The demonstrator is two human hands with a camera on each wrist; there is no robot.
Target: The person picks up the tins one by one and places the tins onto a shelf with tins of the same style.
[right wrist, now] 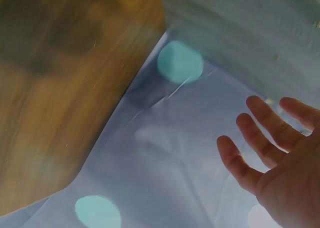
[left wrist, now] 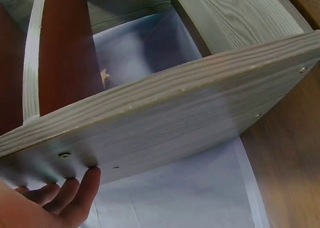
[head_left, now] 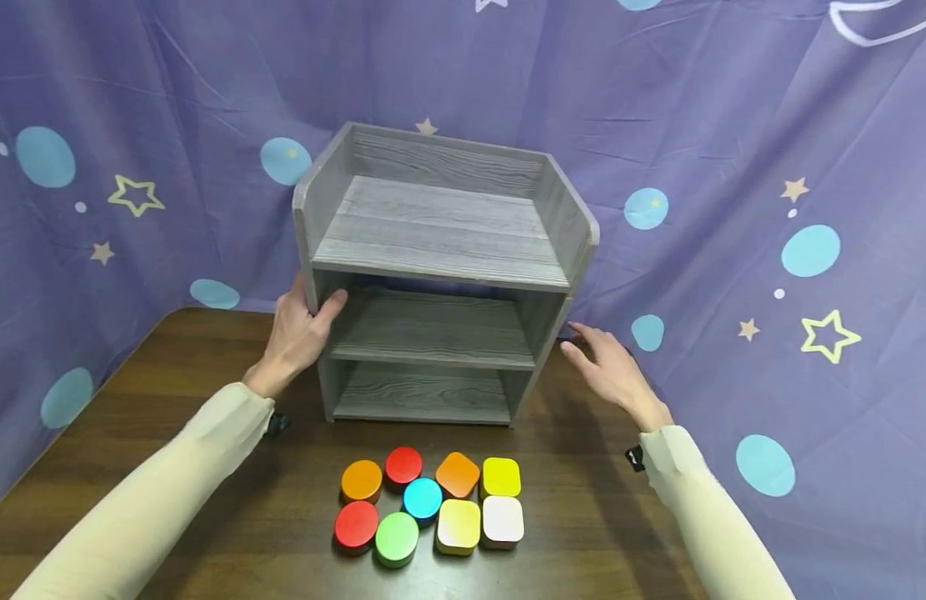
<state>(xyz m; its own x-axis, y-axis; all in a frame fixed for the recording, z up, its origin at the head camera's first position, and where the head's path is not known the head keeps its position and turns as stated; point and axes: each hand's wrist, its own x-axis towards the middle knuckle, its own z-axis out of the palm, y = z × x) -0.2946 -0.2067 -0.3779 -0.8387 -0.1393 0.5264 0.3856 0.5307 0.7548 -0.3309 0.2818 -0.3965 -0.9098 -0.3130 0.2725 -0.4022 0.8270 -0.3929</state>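
A grey wood-grain shelf unit [head_left: 432, 267] stands on the table in the head view, with a raised rim around its top. My left hand [head_left: 293, 333] grips its left side panel, thumb on the inner face and fingers outside. The left wrist view shows the left fingertips [left wrist: 90, 175] against the outer face of that panel [left wrist: 165, 123], near a screw head. To the right of the unit is my right hand [head_left: 608, 367], fingers extended and holding nothing. In the right wrist view the right hand [right wrist: 285, 153] has its fingers spread, apart from the grey side panel [right wrist: 240, 33].
On the brown table [head_left: 568, 550] in front of the shelf unit lie several round blocks, including a blue one [head_left: 422, 498] and a green one [head_left: 397, 537], beside square ones, including a white one [head_left: 503, 522]. A purple patterned curtain [head_left: 703, 108] hangs behind.
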